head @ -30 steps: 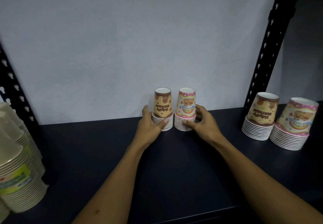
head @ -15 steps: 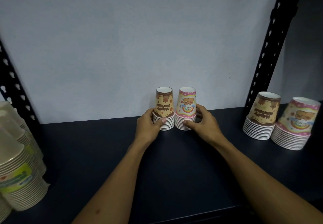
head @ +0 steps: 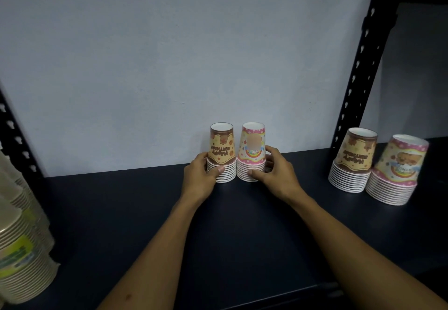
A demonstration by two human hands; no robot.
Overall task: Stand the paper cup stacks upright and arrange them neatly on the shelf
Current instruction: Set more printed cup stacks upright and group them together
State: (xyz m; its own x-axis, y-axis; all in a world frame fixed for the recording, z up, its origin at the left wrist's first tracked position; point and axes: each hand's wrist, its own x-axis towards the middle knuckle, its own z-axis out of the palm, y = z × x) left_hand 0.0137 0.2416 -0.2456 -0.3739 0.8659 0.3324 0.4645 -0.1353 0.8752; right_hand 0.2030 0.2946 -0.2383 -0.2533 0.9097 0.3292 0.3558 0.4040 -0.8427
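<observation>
Two stacks of paper cups stand mouth-down and upright, side by side against the back wall of the dark shelf (head: 145, 212). The brown cup stack (head: 222, 151) is on the left, the pink cup stack (head: 252, 151) on the right, and their rims nearly touch. My left hand (head: 200, 176) wraps the rims of the brown stack from the left. My right hand (head: 274, 173) wraps the rims of the pink stack from the right.
A second brown cup stack (head: 355, 159) and a second pink cup stack (head: 397, 171) stand upright at the right, beyond a black perforated shelf post (head: 356, 67). Pale cup stacks with green labels (head: 19, 249) crowd the left edge. A light wall closes the back.
Both hands have pushed the two middle stacks slightly back toward the wall and closer together; the grip on each is unchanged.
</observation>
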